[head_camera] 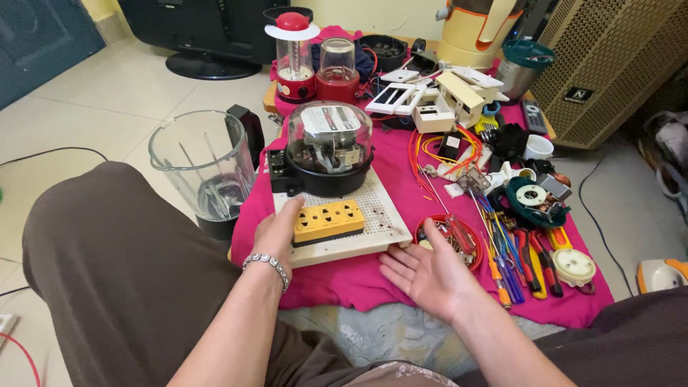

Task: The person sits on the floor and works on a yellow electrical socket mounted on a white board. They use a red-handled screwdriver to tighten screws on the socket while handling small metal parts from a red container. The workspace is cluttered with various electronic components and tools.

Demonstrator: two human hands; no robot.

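Observation:
My left hand (pixel 276 233), with a beaded bracelet on the wrist, rests on the left end of a yellow multi-socket block (pixel 328 221). The block lies at the front of a white perforated board (pixel 373 208) on a pink cloth (pixel 344 276). Behind the block on the same board stands a round black electric meter (pixel 328 147) under a clear dome. My right hand (pixel 428 269) hovers palm up, fingers spread and holding nothing, just right of the board's front corner and beside a red round tray (pixel 450 236) of small parts.
A clear blender jug (pixel 201 168) stands left of the board. Screwdrivers and pliers (pixel 516 261), loose wires (pixel 433 154), white plastic switch parts (pixel 437 97), red lanterns (pixel 297 57) and a motor part (pixel 534 197) crowd the cloth. A beige speaker cabinet (pixel 609 64) stands back right. My knees flank the cloth.

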